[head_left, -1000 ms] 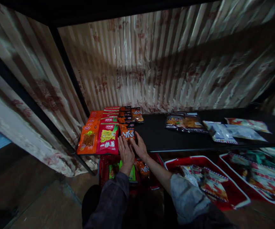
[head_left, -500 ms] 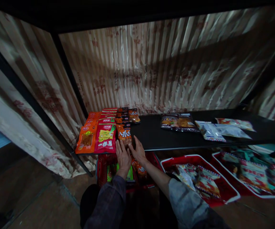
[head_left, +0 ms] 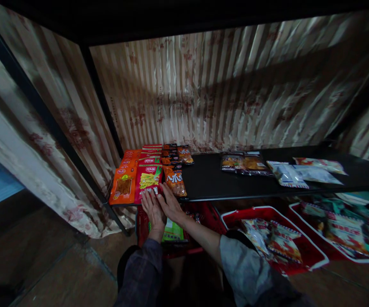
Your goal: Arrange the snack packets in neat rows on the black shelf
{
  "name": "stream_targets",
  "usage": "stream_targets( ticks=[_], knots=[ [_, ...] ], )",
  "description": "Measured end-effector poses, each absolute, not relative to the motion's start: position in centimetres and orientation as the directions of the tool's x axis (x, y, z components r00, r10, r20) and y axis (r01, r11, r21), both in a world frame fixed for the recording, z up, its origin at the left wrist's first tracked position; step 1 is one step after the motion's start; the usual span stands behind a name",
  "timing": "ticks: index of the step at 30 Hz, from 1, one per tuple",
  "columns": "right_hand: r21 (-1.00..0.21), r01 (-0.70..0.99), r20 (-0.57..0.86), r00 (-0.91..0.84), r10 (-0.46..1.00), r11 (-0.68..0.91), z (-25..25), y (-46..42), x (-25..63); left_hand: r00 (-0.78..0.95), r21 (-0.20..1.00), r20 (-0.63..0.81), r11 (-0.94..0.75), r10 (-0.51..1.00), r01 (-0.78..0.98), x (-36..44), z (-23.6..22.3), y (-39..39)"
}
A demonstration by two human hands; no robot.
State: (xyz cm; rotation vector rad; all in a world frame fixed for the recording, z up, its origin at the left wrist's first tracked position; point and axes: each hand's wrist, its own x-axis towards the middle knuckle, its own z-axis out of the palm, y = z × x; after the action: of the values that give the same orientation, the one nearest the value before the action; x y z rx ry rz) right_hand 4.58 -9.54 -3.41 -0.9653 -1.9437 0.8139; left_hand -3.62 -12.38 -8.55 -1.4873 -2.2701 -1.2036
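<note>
My left hand (head_left: 154, 212) rests with fingers stretched out on the lower part of a red snack bag (head_left: 148, 175) at the front of the shelf. Beside it, my right hand (head_left: 171, 204) is also open, its fingertips at the bag's lower right edge. To the right lies an orange-and-brown snack bag (head_left: 174, 180), and to the left an orange snack bag (head_left: 123, 185). More bags of these kinds lie in overlapping rows behind. Below my hands is a red basket (head_left: 212, 217) with a green packet (head_left: 173, 231) in it.
A large dark snack bag (head_left: 245, 163) and several white packets (head_left: 288, 175) lie farther right on the black shelf (head_left: 203, 181). Two red baskets (head_left: 320, 258) of snack bags stand below. A black post (head_left: 101, 102) rises at the left, before a striped curtain (head_left: 184, 98).
My hands have moved left from the orange-and-brown bag to the red bag. The orange-and-brown packet seen in the basket below is now hidden or gone. The view has shifted slightly.
</note>
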Motion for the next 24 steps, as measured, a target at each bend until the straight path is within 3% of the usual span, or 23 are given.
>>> stream_targets(
  ticks=[5,10,24],
  knots=[
    [-0.873,0.394,0.167,-0.315,0.934,0.289,-2.5,-6.9,0.8,-0.487,0.504,0.526,0.206,0.697,0.839,-6.1,-7.8,-12.9],
    [-0.874,0.451,0.073,-0.244,0.967,0.180,-2.9,-4.5,-0.9,-0.509,0.510,0.543,0.219,0.668,0.832,-6.5,-7.7,-12.3],
    [-0.900,0.417,0.088,-0.113,0.990,0.128,-1.1,-3.2,-1.7,-0.470,0.462,0.550,0.217,0.690,0.860,-7.1,-8.5,-10.9]
  ],
)
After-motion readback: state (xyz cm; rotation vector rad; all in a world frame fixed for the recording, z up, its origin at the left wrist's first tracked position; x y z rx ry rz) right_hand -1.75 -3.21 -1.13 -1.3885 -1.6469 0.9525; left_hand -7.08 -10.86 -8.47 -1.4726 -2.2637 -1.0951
